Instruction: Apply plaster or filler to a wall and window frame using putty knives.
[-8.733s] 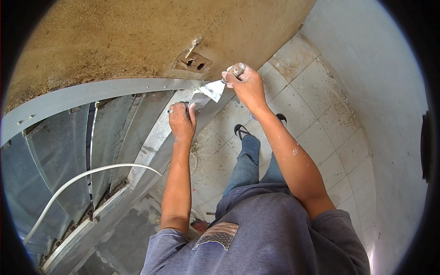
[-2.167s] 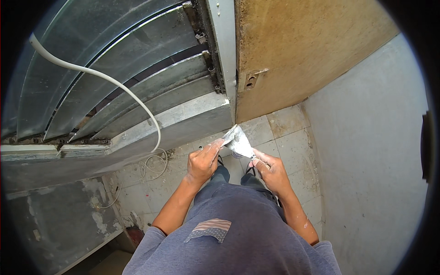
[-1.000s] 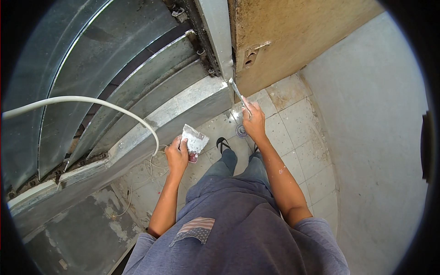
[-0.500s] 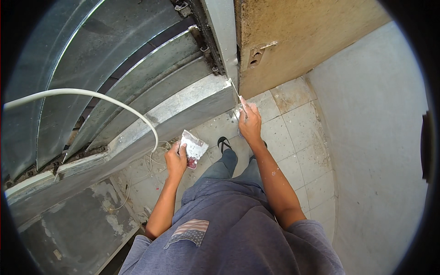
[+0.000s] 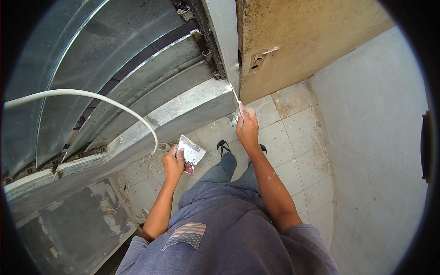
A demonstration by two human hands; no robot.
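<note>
Left hand [image 5: 173, 162] is gripping a flat, white-smeared plate [image 5: 192, 152] by its left edge, holding it above the tiled floor [image 5: 300, 137]; right hand [image 5: 248, 128] is holding a scraper [image 5: 235, 95], its blade showing edge-on and its tip reaching the end corner of the grey sill [image 5: 197, 98], beside the upright frame [image 5: 224, 41]; a white cable [image 5: 91, 94] is arching across the louvre slats [image 5: 119, 36].
</note>
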